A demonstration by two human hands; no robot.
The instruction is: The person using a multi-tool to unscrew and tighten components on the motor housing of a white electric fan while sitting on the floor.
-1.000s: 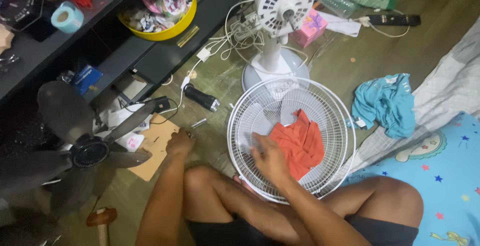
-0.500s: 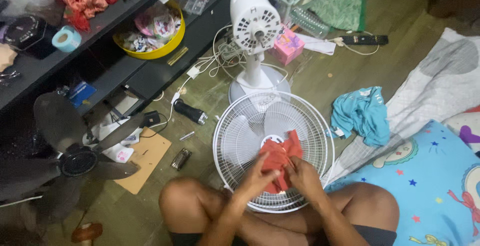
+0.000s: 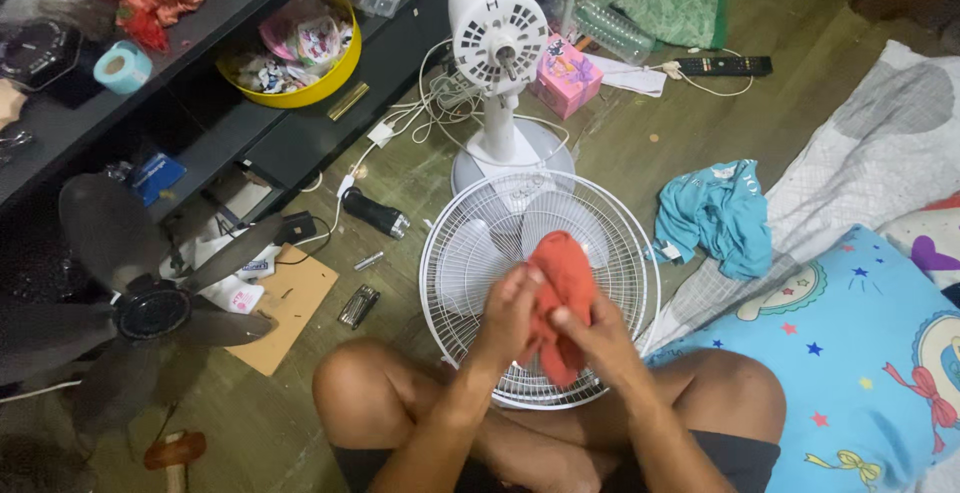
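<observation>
I sit cross-legged on the floor and hold an orange-red cloth [image 3: 560, 283] bunched up between both hands. My left hand [image 3: 508, 315] grips its left side. My right hand [image 3: 597, 341] pinches its lower right part. Below the cloth lies a round white wire fan guard [image 3: 470, 253], flat on the floor against my legs, with pale fan blades showing through it. Behind the guard stands the white fan body [image 3: 497, 28] on its round base, with no guard on it.
A dark fan blade assembly [image 3: 140, 303] lies at left by a cardboard piece [image 3: 285, 308]. A black torch [image 3: 376, 215], a small metal tool [image 3: 358, 306], white cables [image 3: 425, 113], a pink box [image 3: 566, 75], a teal garment [image 3: 720, 215], a remote and bedding surround me. Black shelves hold a yellow bowl [image 3: 335, 75].
A second ago my right hand pressed the cloth flat on the guard while the left rested on the floor. Now both hands hold the cloth lifted and bunched above the guard.
</observation>
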